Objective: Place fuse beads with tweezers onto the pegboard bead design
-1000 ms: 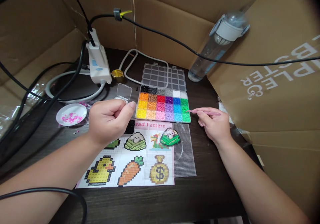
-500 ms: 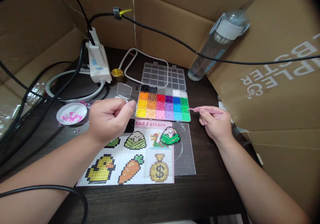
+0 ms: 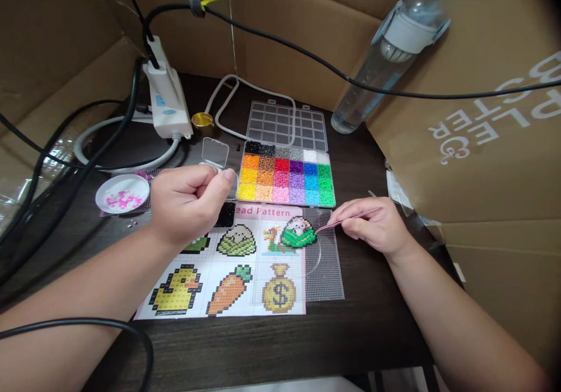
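Pink tweezers (image 3: 344, 221) are pinched in my right hand (image 3: 380, 228). Their tips reach the right edge of a green, black and white bead figure (image 3: 298, 232) on the clear pegboard (image 3: 328, 269). The board partly overlies a printed bead pattern sheet (image 3: 210, 307), which shows a duck, a carrot and a money bag. My left hand (image 3: 182, 202) is a closed fist above the sheet's upper left; whatever it may hold is hidden. Beyond the hands, a sorted bead box (image 3: 284, 176) lies with its clear lid (image 3: 287, 124) folded back. Black beads (image 3: 227, 214) fill a small container beside the fist.
A white dish (image 3: 123, 193) of pink and white beads sits at left, with stray beads nearby. Behind are a power strip (image 3: 169, 103), a gold cup (image 3: 203, 121) and a water bottle (image 3: 381, 65). Black cables (image 3: 280, 38) cross the view; cardboard walls surround the table.
My right hand and the tweezers have moved down and left, from the green beads in the box to the bead figure. The left fist stays closed; the view has shifted slightly.
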Motion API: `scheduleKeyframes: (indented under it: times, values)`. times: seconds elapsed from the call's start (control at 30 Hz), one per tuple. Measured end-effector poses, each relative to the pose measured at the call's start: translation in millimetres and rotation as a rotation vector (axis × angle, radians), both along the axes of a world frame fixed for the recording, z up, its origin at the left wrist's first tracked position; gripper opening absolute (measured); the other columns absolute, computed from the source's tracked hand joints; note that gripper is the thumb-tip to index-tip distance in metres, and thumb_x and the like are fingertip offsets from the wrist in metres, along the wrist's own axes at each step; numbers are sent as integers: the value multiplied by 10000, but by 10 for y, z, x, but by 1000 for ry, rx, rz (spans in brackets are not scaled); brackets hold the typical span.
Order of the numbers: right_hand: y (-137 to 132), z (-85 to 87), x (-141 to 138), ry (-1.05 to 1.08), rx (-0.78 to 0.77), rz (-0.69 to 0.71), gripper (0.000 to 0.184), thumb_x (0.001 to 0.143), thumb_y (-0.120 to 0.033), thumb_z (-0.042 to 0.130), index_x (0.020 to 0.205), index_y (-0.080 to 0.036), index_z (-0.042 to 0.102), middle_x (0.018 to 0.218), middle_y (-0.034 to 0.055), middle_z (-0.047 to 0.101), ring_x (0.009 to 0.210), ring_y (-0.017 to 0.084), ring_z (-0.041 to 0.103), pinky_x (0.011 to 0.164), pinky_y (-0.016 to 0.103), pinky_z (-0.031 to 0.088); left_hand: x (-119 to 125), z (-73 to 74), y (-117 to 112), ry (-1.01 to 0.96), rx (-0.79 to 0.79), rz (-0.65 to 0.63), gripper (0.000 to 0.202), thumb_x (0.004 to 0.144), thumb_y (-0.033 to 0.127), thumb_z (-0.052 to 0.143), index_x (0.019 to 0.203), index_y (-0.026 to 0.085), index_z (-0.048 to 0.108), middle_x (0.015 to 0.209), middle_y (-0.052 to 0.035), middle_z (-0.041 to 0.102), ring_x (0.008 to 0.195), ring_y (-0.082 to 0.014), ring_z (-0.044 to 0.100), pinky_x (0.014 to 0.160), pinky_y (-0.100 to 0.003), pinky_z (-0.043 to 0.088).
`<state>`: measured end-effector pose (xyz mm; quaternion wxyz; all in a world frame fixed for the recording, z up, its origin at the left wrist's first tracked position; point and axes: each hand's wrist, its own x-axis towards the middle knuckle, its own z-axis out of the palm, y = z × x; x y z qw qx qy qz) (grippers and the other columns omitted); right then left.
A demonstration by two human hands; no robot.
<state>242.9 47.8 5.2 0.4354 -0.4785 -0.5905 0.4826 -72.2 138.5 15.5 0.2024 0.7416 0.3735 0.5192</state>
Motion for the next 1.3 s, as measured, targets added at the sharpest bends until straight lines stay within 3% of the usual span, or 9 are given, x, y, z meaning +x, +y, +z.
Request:
scheduleKeyframes:
  times: [0.53, 1.3]
  values:
    - [17, 0, 8, -97, 19, 29, 128, 836, -299, 769, 814, -181, 813, 858, 105, 801, 458, 94, 550, 394, 226, 438, 17, -11, 0, -19, -21, 15, 513, 837, 168, 667, 461, 156, 319, 435, 51, 284, 424, -40, 262, 407, -293, 194]
    - [18, -8, 26, -97, 15, 50, 98, 845, -273, 771, 857, -197, 831, 871, 96, 802, 493, 99, 568, 413, 223, 425, 17, -10, 19, -35, 36, -29, 507, 839, 118, 660, 447, 149, 341, 424, 67, 291, 408, -7, 274, 378, -218, 194]
